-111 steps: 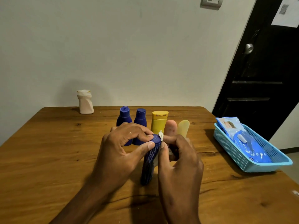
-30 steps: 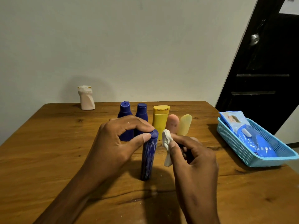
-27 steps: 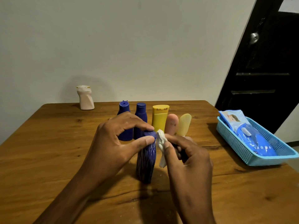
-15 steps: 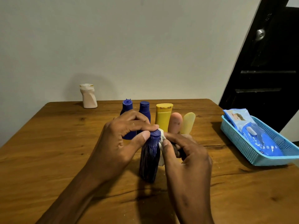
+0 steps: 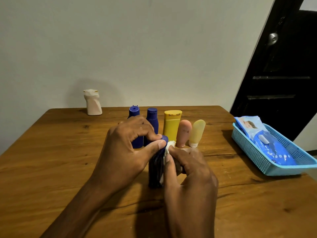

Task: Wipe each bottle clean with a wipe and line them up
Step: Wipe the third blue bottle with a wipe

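1. Head view: a dark blue bottle [image 5: 156, 169] stands upright on the wooden worktop [image 5: 51, 160], blurred along its body. The left hand [image 5: 127, 152] pinches its cap between thumb and curled fingers [image 5: 151, 134].
2. The right hand [image 5: 190, 170] is just right of that bottle, its curled fingers clutching a white wipe [image 5: 169, 148] pressed against the bottle's upper side, just under the cap.
3. Behind the dark blue bottle stands a row of five: a blue bottle with an open-topped cap [image 5: 134, 114], a second blue bottle [image 5: 152, 121], a yellow bottle [image 5: 171, 126], a pink tube [image 5: 183, 133] and a pale yellow tube [image 5: 197, 132], both tubes standing on their caps.
4. Far behind and left of the dark blue bottle, near the wall [image 5: 137, 48], a white bottle [image 5: 92, 102] stands apart from the row.
5. Well to the right of the dark blue bottle, a light blue basket [image 5: 248, 150] at the worktop's edge holds a blue pack of wipes [image 5: 272, 148].
6. Beyond the basket is a dark door [image 5: 283, 83] with a round knob [image 5: 273, 38].
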